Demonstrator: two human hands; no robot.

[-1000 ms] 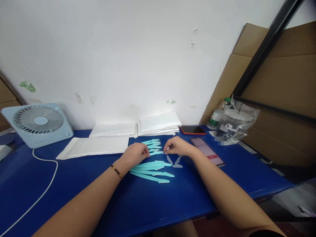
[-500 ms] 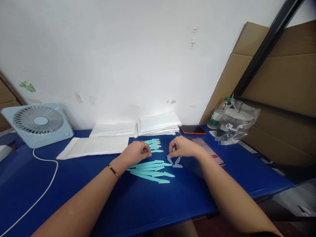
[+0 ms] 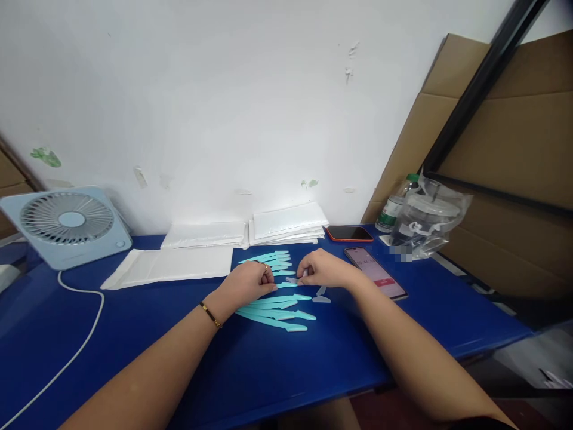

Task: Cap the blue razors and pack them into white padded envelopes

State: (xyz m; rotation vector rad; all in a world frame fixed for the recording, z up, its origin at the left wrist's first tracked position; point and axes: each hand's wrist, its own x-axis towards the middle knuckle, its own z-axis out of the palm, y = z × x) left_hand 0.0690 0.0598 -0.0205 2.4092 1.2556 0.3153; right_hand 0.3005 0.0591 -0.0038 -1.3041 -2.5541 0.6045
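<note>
My left hand is closed around the handle of a turquoise eyebrow razor, its blade end pointing right. Pinched in my right hand is a translucent blade cap, close to that blade end; I cannot tell whether they touch. In front of my left hand, several turquoise razors lie fanned out with their blade ends to the right. Beyond it, another group of razors lies in a row, partly hidden by my fingers. Loose translucent caps rest below my right hand.
White packets are stacked against the wall, with a flat white packet to the left. A fan with a cable stands far left. Two phones, a bottle and a bagged cup are on the right.
My left hand has drawn one razor from the fanned group up toward the row. My right hand has moved left, bringing a cap near the razor's blade end.
</note>
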